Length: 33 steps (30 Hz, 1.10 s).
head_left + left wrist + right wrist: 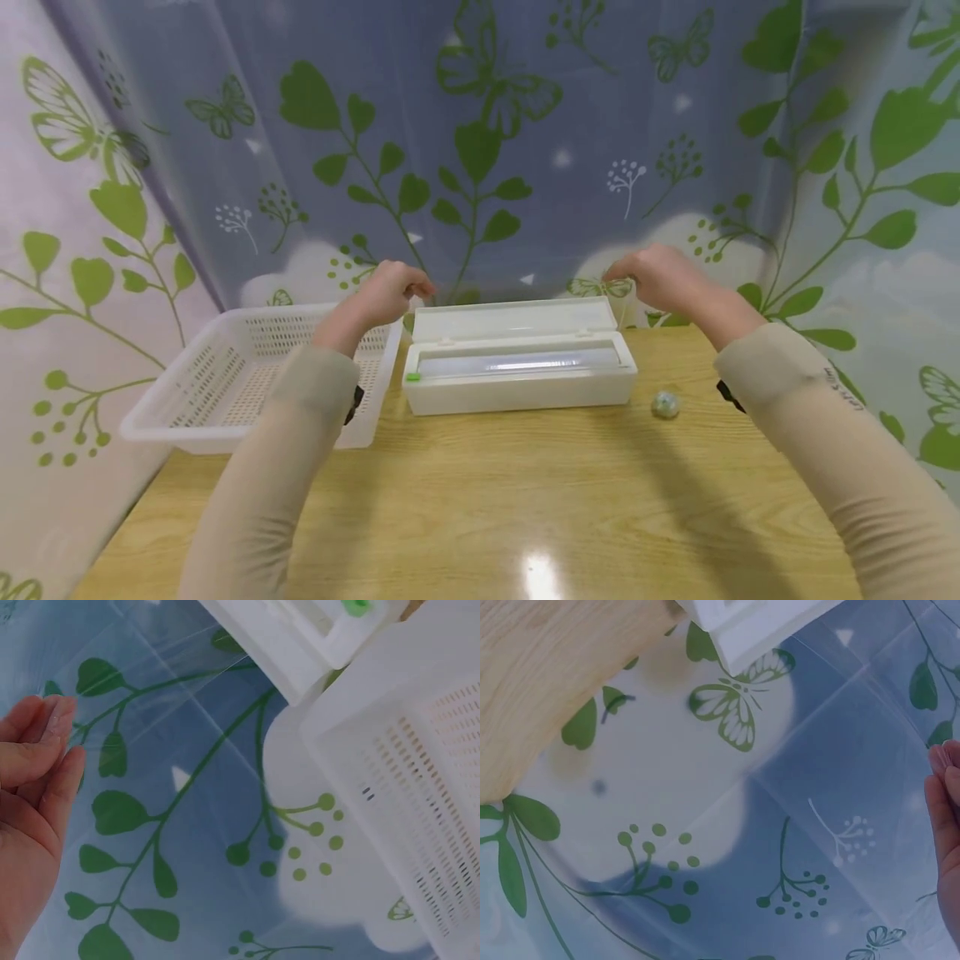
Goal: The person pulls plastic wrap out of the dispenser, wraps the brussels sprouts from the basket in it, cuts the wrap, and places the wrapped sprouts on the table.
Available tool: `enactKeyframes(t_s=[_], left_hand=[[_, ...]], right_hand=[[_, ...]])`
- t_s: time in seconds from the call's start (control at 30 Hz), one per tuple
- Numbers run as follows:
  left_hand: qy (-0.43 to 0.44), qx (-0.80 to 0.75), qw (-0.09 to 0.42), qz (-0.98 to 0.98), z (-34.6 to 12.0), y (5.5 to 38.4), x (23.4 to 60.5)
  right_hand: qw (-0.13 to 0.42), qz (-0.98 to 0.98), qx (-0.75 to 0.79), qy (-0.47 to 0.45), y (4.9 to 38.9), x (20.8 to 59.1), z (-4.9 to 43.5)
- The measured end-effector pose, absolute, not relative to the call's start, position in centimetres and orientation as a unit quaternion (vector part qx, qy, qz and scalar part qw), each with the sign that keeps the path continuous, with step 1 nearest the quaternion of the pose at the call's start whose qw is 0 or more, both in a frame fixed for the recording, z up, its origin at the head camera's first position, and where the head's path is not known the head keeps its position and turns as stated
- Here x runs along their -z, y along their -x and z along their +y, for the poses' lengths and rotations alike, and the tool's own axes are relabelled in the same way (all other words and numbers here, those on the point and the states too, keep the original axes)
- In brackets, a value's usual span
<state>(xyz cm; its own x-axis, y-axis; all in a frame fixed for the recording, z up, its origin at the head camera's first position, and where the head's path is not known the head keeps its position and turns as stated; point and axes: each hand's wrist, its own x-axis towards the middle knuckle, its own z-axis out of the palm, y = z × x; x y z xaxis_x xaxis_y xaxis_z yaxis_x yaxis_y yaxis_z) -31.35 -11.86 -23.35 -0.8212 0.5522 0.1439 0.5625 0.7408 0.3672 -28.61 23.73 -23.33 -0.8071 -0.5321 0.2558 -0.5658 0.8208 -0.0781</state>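
A white cling film dispenser (521, 393) sits on the table with its lid (517, 318) tipped back, showing the pale, shiny roll (517, 362) inside. Above its left end, my left hand (393, 292) pinches clear cling film between thumb and fingertips; in the left wrist view, faint taut lines of cling film (199, 681) run from the fingertips toward the dispenser. My right hand (660, 275), above the right end, pinches the other side of the film, its fingers at the right edge of the right wrist view. The sheet itself is nearly invisible against the curtain.
Left of the dispenser stands a white perforated plastic basket (187, 432). A small crumpled, glittery ball (665, 405) lies on the wooden table (525, 492) to the right. A curtain with leaves and butterflies (600, 108) hangs close behind the table.
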Motion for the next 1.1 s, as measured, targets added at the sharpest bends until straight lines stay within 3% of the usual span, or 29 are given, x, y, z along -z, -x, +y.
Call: enactKeyframes(t_s=[0.53,0.73,0.93,1.1], left_hand=[[0.32,0.223,0.021,-0.92,-13.5,29.3,20.2],[0.326,0.205,0.06,-0.921,-13.3,28.9,20.0],[0.344,0.215,0.126,-0.905,-13.0,28.0,21.0],[0.334,0.234,0.132,-0.903,-13.1,26.3,22.2]], right_hand=[[0.12,-0.948,-0.074,-0.287,26.9,19.2,22.8],[0.13,-0.946,-0.065,-0.29,25.8,18.5,23.0],[0.215,-0.903,-0.091,-0.36,24.9,20.0,24.0],[0.286,-0.869,-0.123,-0.385,23.6,21.6,24.6]])
